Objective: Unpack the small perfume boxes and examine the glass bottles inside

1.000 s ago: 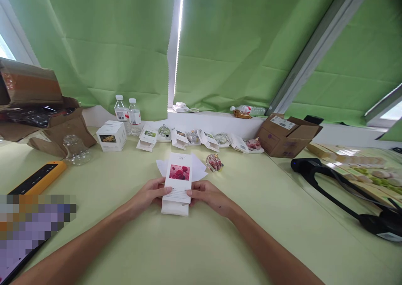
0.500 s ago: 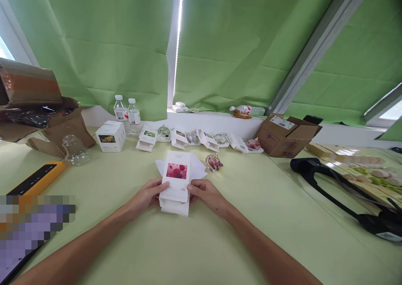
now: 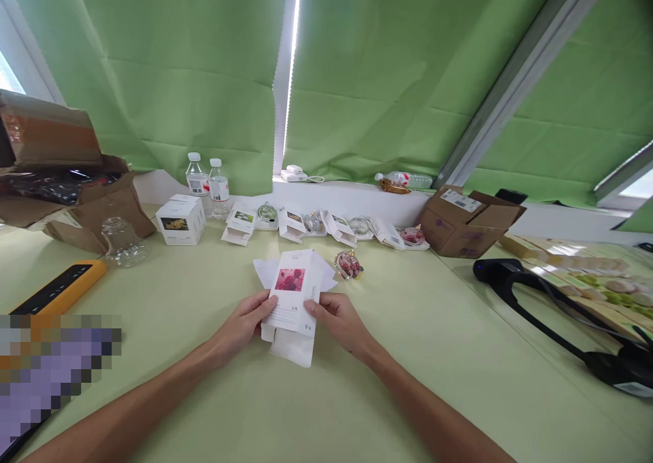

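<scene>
A white carton with a red rose picture (image 3: 292, 294) is held between both hands over the pale green table (image 3: 316, 408). My left hand (image 3: 243, 325) grips its left edge, and my right hand (image 3: 341, 320) grips its right edge. The carton is partly opened into a box shape, with flaps loose at the far end and the near end. A small glass ornament with red filling (image 3: 348, 265) lies just beyond and to the right of the carton.
A row of similar white cartons and glass ornaments (image 3: 316, 225) lines the far edge, with a square white box (image 3: 181, 219), two water bottles (image 3: 207, 185) and a glass jar (image 3: 120, 242). Cardboard boxes (image 3: 466, 219) stand at both sides. An orange-edged device (image 3: 58, 287) lies left, a black device (image 3: 561, 313) right.
The flat carton has been lifted and tilted to the right, and it has spread open into a box shape. Its bottom flap now hangs toward me.
</scene>
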A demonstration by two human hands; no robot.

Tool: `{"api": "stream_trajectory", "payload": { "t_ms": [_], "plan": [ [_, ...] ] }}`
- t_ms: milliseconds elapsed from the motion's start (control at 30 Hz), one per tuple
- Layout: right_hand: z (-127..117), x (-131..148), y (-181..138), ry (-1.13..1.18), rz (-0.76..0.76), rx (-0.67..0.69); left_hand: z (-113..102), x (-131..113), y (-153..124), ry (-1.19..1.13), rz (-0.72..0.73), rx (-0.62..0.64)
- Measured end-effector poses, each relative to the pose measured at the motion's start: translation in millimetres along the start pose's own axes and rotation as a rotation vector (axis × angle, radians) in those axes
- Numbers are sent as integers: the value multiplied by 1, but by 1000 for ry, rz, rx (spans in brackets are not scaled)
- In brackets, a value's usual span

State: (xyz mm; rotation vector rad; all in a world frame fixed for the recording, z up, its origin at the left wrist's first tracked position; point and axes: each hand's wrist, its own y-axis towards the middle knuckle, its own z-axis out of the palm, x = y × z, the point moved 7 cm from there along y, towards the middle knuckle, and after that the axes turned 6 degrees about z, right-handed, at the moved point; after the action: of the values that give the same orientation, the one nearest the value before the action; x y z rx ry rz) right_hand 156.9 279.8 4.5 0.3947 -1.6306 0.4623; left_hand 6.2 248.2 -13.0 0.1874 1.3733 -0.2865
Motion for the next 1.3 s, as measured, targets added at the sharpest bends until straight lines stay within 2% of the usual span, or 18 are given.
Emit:
{"api": "stream_trajectory", "payload": {
  "t_ms": [133, 300, 367, 500, 633, 733, 900, 1000, 1067, 1133, 1233, 1300],
  "plan": [
    [2, 3, -4, -27, -57, -35, 10, -2, -5, 43, 46, 35],
    [0, 6, -7, 9, -105, -74, 12, 2, -6, -129, -38, 0],
    [1, 8, -6, 11, -100, -53, 9, -1, -5, -196, -44, -26],
    [11, 13, -5, 62, -106, 84, 10, -1, -6, -298, -96, -25],
    [22, 8, -6, 152, -72, 212, 29, 4, -11, -330, -168, 139],
    [28, 6, -8, 223, -79, 240, 40, 4, -15, -330, -161, 272],
    [37, 4, -10, 323, -39, 248, 44, 4, -21, -344, -185, 340],
    [25, -2, -5, 332, -5, 133, 37, 9, -20, -360, -224, 236],
    [7, -7, 0, 339, 9, -3, 28, 10, -16, -354, -195, 118],
    [-7, -12, 3, 340, 27, -82, 19, 9, -11, -348, -159, 16],
    [-18, -13, 6, 327, 45, -135, 18, 1, -5, -323, -69, 47],
    [-19, -11, 6, 304, 49, -141, 16, -2, -3, -226, -14, 56]
  ]
}}
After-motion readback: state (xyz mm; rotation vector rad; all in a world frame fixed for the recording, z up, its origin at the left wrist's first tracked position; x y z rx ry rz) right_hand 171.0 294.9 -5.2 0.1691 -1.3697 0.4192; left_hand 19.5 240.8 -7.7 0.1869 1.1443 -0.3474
